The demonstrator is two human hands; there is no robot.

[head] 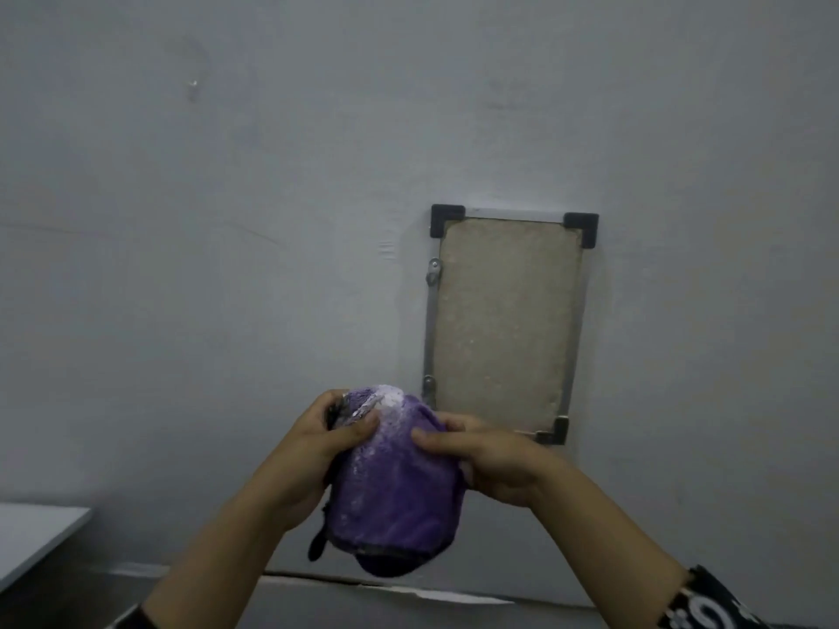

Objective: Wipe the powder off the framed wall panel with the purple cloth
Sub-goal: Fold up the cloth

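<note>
A bunched purple cloth (395,488), dusted white with powder near its top, hangs between both hands in front of the wall. My left hand (313,451) grips its upper left side, thumb across the top. My right hand (481,456) holds its right side, fingers curled over the fabric. The framed wall panel (504,324) hangs on the grey wall just above and right of the cloth: a beige rectangular board in a thin metal frame with black corner pieces. The cloth is apart from the panel's face; my right hand hides the panel's lower left corner.
The grey wall (227,220) fills most of the view. A white tabletop corner (32,533) sits at the lower left. A strip of floor edge with a pale crack line (408,587) runs along the wall's base.
</note>
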